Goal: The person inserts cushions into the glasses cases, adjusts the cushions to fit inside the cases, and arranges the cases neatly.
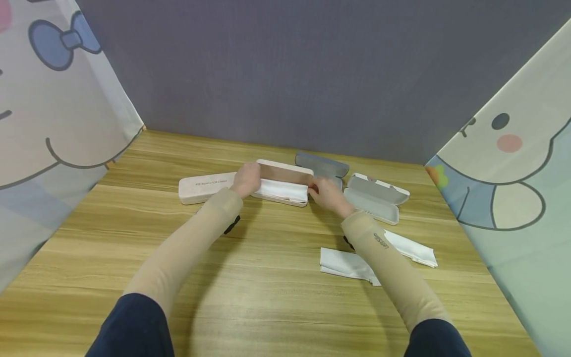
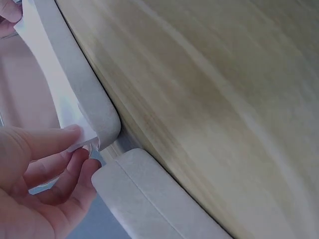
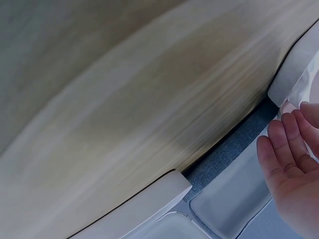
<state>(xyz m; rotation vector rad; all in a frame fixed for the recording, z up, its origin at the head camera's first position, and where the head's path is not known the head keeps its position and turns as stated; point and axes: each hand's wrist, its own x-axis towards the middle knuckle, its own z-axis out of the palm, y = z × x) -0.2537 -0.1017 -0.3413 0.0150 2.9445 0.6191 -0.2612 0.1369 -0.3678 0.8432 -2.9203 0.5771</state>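
Note:
An open white glasses case [image 1: 285,173] with a pinkish lining stands at the middle back of the table. A folded white cloth [image 1: 284,190] lies lengthwise in its lower half. My left hand [image 1: 247,179] pinches the cloth's left end, thumb on top and fingers curled below it at the case's corner, as the left wrist view shows. At the opposite end, my right hand [image 1: 328,194] pinches the cloth between thumb and index finger. The other right fingers extend beside the case in the right wrist view.
A closed white case [image 1: 202,188] with printed lettering lies left of my left hand. Right of the open case are an open dark grey case [image 1: 322,162] and a white one [image 1: 372,201] with grey lining. Folded white cloths [image 1: 345,264] lie around my right forearm.

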